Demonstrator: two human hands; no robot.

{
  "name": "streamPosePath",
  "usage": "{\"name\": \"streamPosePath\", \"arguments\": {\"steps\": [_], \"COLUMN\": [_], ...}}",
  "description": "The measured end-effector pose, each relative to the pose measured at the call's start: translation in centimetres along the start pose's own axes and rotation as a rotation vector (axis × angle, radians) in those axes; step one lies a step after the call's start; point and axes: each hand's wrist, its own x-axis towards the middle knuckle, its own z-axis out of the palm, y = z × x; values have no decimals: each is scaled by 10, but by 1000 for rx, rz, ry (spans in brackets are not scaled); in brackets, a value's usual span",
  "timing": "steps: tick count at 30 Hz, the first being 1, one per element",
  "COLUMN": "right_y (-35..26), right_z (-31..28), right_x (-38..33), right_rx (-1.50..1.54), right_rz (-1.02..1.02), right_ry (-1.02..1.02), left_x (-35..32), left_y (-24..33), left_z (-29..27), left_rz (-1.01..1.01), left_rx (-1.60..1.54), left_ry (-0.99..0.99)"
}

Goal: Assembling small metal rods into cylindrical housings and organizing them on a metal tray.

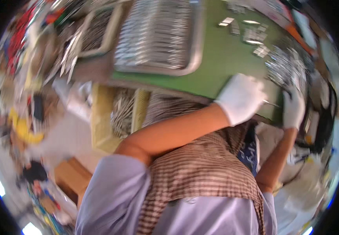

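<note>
Head view: left hand (241, 98), white-gloved, fingers curled, pinching thin metal rod (271, 103) near edge of green table (220, 53). Right hand (294, 109), also gloved, by pile of shiny metal pieces (281, 66); blurred, can't tell its fingers. White marks on navy cloth (249, 156) unreadable.

Includes one left hand (241, 98), one right hand (294, 107), one tray (195, 58), one tabletop (218, 58), two yellowish bins (99, 124), and uncountably many metal pieces (283, 66).
</note>
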Motion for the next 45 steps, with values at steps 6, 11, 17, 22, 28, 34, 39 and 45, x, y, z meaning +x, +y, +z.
{"name": "streamPosePath", "arguments": {"steps": [6, 11, 17, 22, 28, 34, 39, 45], "right_y": [-16, -52, -78, -85, -89, -102, -92, 59], "right_z": [0, -28, -13, -18, -13, -21, -12, -26], "right_x": [-2, -31, -42, -44, -38, -31, -40, -48], "right_rx": [-67, 172, 550, 535, 539, 88, 149, -495], "right_rz": [22, -91, 100, 93, 14, -320, -318, 313], "right_ry": [-9, -55, 57, 68, 69, 46, 206, 420], "left_x": [-8, -4, -5, -2, 0, 2, -1, 2], "left_y": [-2, 1, -3, -2, 0, 3, 1, 3], "left_z": [8, 7, -2, -1, -3, -3, -3, -4], "left_rz": [-65, 5, -19, -3, -3, -5, -15, 6], "left_rx": [75, 18, 65, 27, 33, 43, 40, 56], "left_ry": [-19, 39, -46, -70, -71, -102, -56, -50]}}
